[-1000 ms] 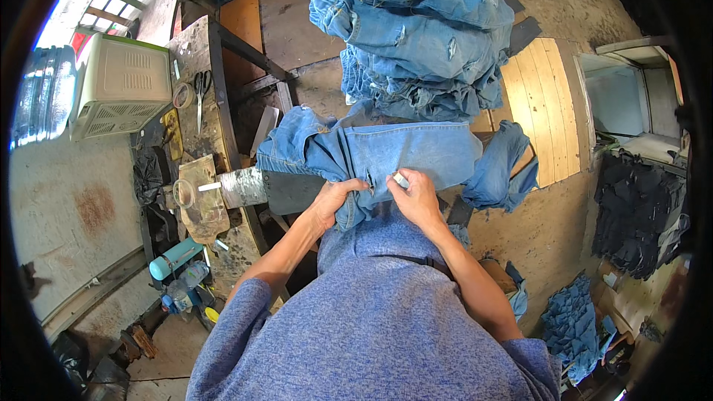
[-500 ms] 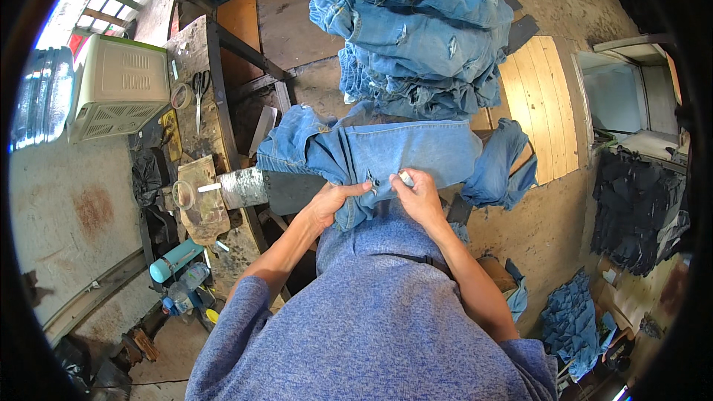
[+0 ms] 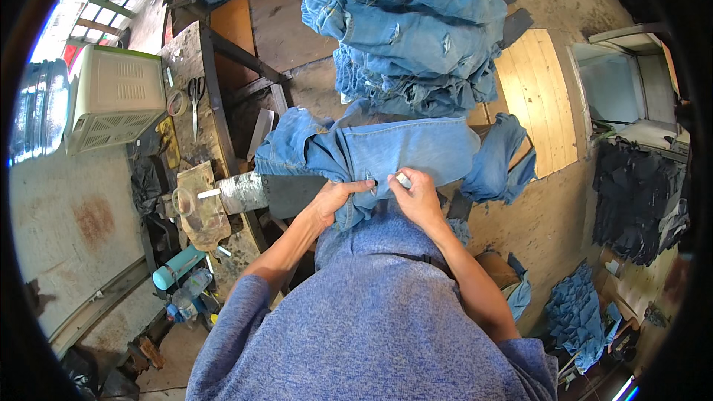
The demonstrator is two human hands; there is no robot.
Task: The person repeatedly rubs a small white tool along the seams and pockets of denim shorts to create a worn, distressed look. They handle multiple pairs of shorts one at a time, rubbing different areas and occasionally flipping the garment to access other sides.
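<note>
A pair of light blue jeans [image 3: 423, 145] is stretched over a narrow dark board [image 3: 293, 197] right in front of me. My left hand [image 3: 329, 202] is closed on the denim, its thumb lying beside a small frayed hole. Just right of that hole, my right hand [image 3: 417, 194] pinches a short white piece [image 3: 402, 178], perhaps chalk or a small stone, against the cloth. Its lower end is hidden by the fingers. Another part of the jeans [image 3: 501, 160] hangs bunched at the right end.
Beyond the board rises a tall pile of ripped jeans [image 3: 423, 30]. On the wooden bench at left lie scissors [image 3: 195, 104], a tape roll [image 3: 177, 102] and a white stick [image 3: 209, 194]. A turquoise flask [image 3: 177, 267] is lower left. Dark cloth [image 3: 639, 200] hangs at right.
My right hand has shifted very slightly beside the hole, and my left thumb now covers more of it. The whole view has tilted a little; both grips are unchanged.
</note>
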